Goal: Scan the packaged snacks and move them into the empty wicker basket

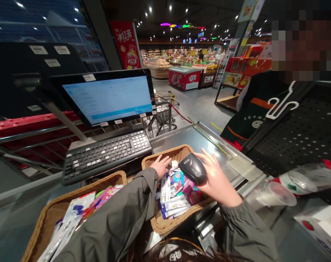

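My right hand (216, 177) is wrapped around a black handheld barcode scanner (192, 168), held over the right wicker basket (165, 230). Small packaged goods fill that basket, among them white and blue slim packets (177, 205) and bright pink and blue wrapped items. Reaching over the basket's far left side is my left hand (161, 167), its fingers stretched out with nothing visible gripped. Close to those fingertips lies a small white item (175, 164), its kind unclear. Part of the contents is hidden behind the scanner and my right hand.
A second wicker basket (39, 234) with packets stands left, partly under my left sleeve. Behind are a keyboard (107, 154) and a monitor (110, 98). A metal counter (198, 140) extends ahead. Right are a plastic cup (276, 195), a white hanger (281, 103) and a person in an apron.
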The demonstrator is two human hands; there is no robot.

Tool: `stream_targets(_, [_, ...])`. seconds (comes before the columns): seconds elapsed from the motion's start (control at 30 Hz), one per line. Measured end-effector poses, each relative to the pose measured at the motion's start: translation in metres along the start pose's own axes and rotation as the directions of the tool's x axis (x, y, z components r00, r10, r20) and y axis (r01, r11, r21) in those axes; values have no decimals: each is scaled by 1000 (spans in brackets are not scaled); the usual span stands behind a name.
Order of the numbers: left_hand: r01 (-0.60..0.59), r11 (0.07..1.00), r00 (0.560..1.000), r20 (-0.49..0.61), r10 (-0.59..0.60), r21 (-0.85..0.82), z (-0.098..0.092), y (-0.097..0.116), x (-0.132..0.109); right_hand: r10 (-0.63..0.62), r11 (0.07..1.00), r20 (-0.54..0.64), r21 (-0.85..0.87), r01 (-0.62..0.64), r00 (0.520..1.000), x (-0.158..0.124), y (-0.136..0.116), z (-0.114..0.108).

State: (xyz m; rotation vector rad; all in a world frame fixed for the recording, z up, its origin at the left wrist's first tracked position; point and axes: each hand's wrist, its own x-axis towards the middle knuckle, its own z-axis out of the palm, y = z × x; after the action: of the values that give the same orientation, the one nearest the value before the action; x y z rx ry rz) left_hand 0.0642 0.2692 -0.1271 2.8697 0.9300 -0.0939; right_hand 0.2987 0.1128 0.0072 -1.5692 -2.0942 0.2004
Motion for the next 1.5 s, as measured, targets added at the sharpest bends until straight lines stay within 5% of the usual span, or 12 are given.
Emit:
stream_targets(0.13, [-106,994,994,24,106,-3,17,-3,10,-12,1000,12,13,11,1000,11,7,4])
stream_targets(0.4, [-77,997,994,76,77,-5,45,-12,22,15,998,34,63,-17,999,24,11,5])
stream_targets(0.87, [-149,987,983,103,154,-54,13,-31,10,-1,1000,6,31,1,1000,30,9,4])
stream_targets(1.13, [-122,969,986,85,143,-216,17,-10,-5,-23,1000,-6,4,23,1000,25,0,2])
stream_targets(1.23, [-108,971,992,36,119,-214,-12,-5,-13,-39,999,-18,-7,39,999,23,-4,-1])
stream_targets(1.4, [-57,989,984,-172,33,-138,-112,4,-40,-54,998,-87,-31,52,995,19,-12,-5])
stream_targets(1.5, [46,993,934,-347,-82,-111,-159,8,-59,-67,997,-117,-44,63,991,17,-20,-6])
